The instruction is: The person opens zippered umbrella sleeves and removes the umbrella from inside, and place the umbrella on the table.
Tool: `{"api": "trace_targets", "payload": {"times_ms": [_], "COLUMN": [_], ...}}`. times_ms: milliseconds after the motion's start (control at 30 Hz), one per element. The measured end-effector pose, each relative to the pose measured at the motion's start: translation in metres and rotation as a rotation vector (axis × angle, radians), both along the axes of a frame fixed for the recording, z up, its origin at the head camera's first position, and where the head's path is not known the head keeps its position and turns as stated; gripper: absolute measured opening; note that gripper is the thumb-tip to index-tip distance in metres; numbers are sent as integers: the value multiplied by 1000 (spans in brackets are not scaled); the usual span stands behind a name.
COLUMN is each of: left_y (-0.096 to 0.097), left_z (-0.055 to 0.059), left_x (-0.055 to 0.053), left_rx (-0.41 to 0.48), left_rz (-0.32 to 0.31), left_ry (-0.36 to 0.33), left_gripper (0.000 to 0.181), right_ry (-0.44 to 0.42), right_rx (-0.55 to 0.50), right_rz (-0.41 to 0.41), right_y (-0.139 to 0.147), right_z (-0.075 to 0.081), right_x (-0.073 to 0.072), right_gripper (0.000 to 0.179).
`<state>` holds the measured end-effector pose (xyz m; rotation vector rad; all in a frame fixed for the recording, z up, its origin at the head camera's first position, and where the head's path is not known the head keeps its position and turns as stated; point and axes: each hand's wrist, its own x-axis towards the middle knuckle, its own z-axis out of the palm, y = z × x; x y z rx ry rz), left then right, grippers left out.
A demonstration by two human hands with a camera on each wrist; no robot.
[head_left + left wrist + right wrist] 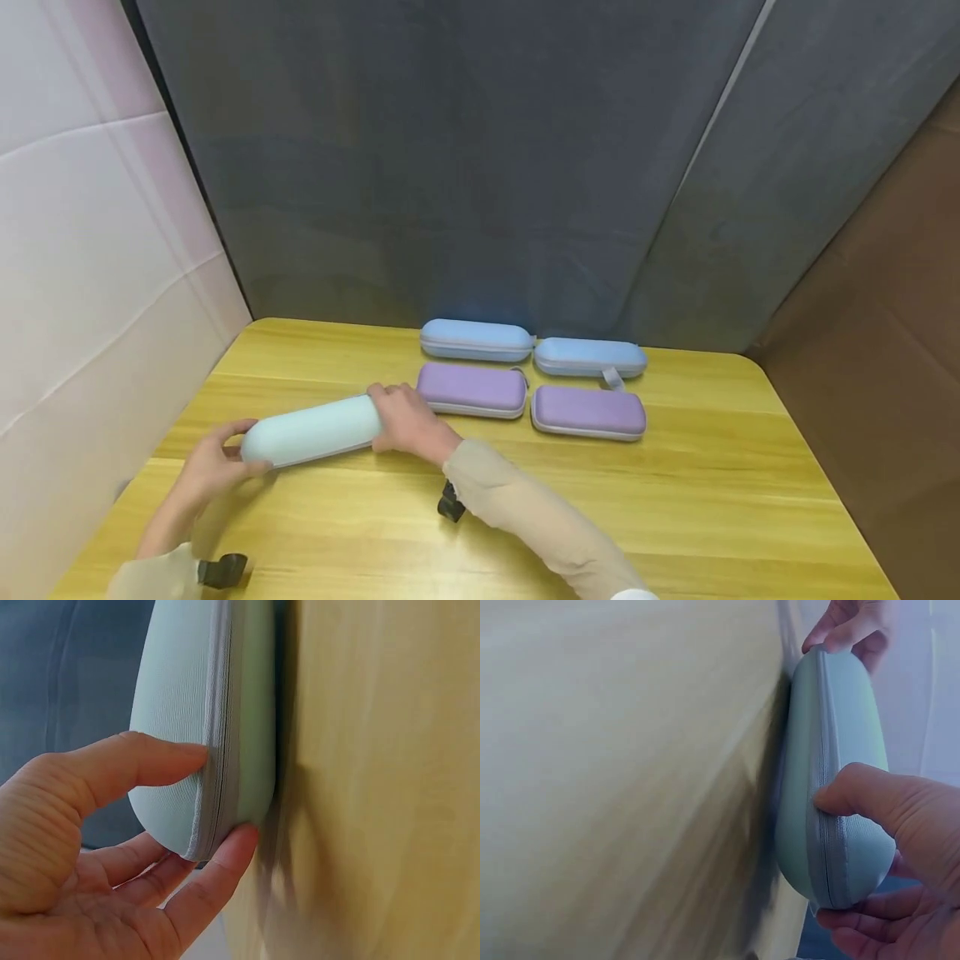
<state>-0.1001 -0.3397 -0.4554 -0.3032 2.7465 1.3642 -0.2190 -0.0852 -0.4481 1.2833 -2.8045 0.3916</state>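
A pale mint zippered hard case [318, 431], long with rounded ends, is held between both hands at the left of the table. My left hand [213, 467] grips its left end, the thumb on the grey zipper band [217, 735] and the fingers curled around the tip. At the other end my right hand [408, 421] holds the case, thumb pressed on the zipper side and fingers behind it, as the right wrist view shows. The case's underside is close over the wooden table [360, 525], with a shadow beneath it.
Right of the hands lie two purple cases [471, 388] [588, 411] side by side. Behind them two light blue cases [477, 337] [591, 357] form another row, near the dark back panel [450, 167]. A white wall [97, 250] stands left, a brown one [885, 358] right.
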Motion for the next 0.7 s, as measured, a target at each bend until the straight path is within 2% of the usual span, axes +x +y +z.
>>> {"api": "trace_targets", "payload": {"times_ms": [133, 367, 600, 700], "left_y": [9, 36, 67, 81], "left_z": [4, 9, 14, 14], "left_x": [7, 19, 20, 18], "left_rx": [-32, -67, -23, -7], "left_rz": [-27, -31, -47, -56], "left_ry": [4, 34, -14, -11], "left_gripper": [78, 75, 76, 74], "right_ry": [-8, -106, -116, -140], "right_rx": [-62, -187, -275, -292], "right_rz": [8, -83, -131, -156], "right_y": [17, 52, 88, 104], "right_z": [0, -4, -1, -2], "right_x": [14, 45, 62, 68], "right_gripper": [69, 73, 73, 72]}}
